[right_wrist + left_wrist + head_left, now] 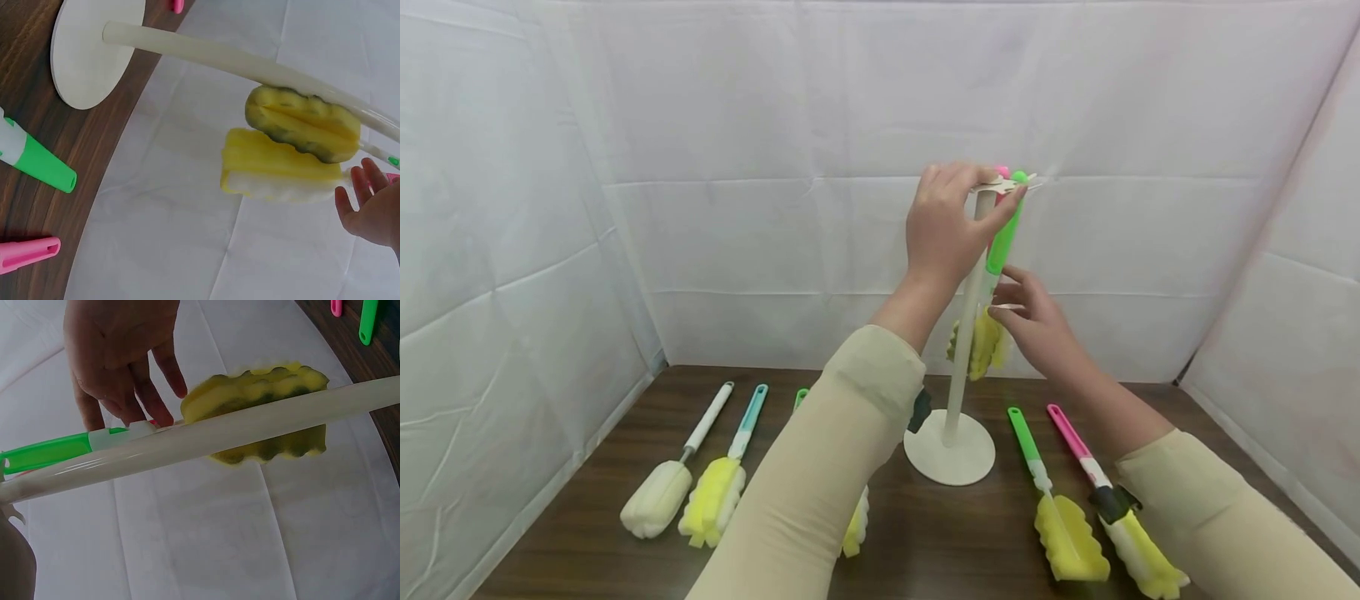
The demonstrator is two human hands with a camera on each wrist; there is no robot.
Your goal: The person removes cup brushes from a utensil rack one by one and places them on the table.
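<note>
Head view: hanging step under way, left hand pinching the top of the white stand where the green-handled brush hangs, right hand loosely spread with fingertips at its handle, gripping nothing. Next move, by judgement: steady release without tipping the stand. Around: 5 more brushes on the counter, 2 just beside the stand's base.
</note>
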